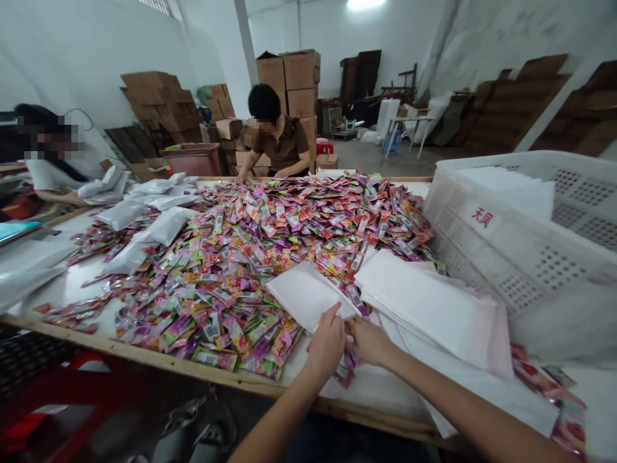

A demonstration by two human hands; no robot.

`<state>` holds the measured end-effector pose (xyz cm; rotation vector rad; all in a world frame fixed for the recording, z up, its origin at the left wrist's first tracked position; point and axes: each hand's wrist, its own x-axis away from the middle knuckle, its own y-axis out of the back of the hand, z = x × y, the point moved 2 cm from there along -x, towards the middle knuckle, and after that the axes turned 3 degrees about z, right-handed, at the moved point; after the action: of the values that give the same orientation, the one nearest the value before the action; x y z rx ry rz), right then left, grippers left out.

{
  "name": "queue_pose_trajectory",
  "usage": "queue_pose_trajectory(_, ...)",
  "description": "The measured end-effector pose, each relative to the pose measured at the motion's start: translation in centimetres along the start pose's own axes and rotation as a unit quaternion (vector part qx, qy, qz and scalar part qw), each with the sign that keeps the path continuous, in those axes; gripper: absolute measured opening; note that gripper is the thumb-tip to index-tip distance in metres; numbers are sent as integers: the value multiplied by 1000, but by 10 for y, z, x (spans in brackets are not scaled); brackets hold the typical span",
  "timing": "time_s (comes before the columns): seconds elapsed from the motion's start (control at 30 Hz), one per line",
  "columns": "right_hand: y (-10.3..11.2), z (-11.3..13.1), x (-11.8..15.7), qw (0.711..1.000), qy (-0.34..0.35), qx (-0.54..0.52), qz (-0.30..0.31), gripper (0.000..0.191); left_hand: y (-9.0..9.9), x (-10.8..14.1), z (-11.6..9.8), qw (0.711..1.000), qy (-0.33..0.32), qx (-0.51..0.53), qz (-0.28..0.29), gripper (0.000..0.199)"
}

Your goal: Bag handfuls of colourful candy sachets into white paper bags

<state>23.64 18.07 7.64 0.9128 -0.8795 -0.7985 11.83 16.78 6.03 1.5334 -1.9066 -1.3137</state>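
Note:
A white bag [306, 292] lies tilted over the edge of a big heap of small colourful packets [250, 257]. My left hand [328, 341] is closed on the bag's near corner, its fingers bent over it. Close beside it, touching or nearly touching, my right hand [367, 341] has its fingers curled at the same corner; what they hold is hidden. A few packets [344, 370] show just below both hands. To the right, a stack of flat white bags [424, 302] rests on the table.
A white perforated crate [520, 257] stands at the right. Filled white bags [166, 225] lie at the left. One person [284, 141] sits across the table, another [62, 161] at the far left. The table's wooden edge [168, 361] runs in front.

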Motion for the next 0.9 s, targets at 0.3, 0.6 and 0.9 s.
queue_pose_trajectory(0.3, 2, -11, 0, 991, 2, -128, -30, 36, 33, -16, 5, 960, -78, -217, 159, 25)
queue_pose_trajectory(0.6, 6, 25, -20, 994, -110, -20, -2, 21, 38, -15, -6, 938, -86, -266, 203, 38)
queue_pose_trajectory(0.9, -2, -1, -13, 921, -26, -387, 37, 25, 27, 0, 13, 966, -31, -232, 107, 17)
